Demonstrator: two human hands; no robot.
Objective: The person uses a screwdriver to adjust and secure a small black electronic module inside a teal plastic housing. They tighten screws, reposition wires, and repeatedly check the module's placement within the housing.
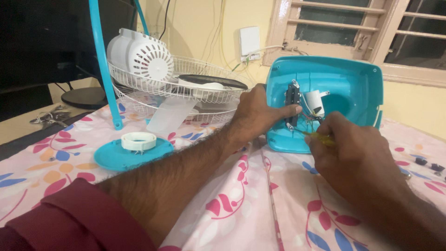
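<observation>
A dismantled fan lies spread over a tabletop [241, 204] draped in a pink flowered cloth, with a barred window [353, 28] and a cream wall behind it. At far left the white wire fan guard [186, 88] rests on its side with the white ribbed motor housing [139, 56] still attached, a turquoise stand pole [104, 69] slanting down in front of them. Right of centre, the turquoise fan base [344, 88] stands tipped on its edge, hollow underside facing the camera, exposing a black switch block [291, 100], a white cylindrical part [315, 101] and a small tangle of wires. The left hand [258, 111] steadies the base at its left rim, fingers spread narrow with the thumb pressed flat against the switch block. The right hand [353, 153] comes in from the near right, fingers closed around a yellow-handled screwdriver [320, 137] whose tip points into the wiring just below the block. Near left, a round turquoise disc [132, 155] carries a white threaded ring [138, 140]; a few small dark parts [429, 165] lie at the far right edge of the cloth. The work appears to be at the stage of loosening or fixing the switch block inside the base; the next move likely calls for seating the tip squarely on a fastener while the thumb keeps the block from shifting
</observation>
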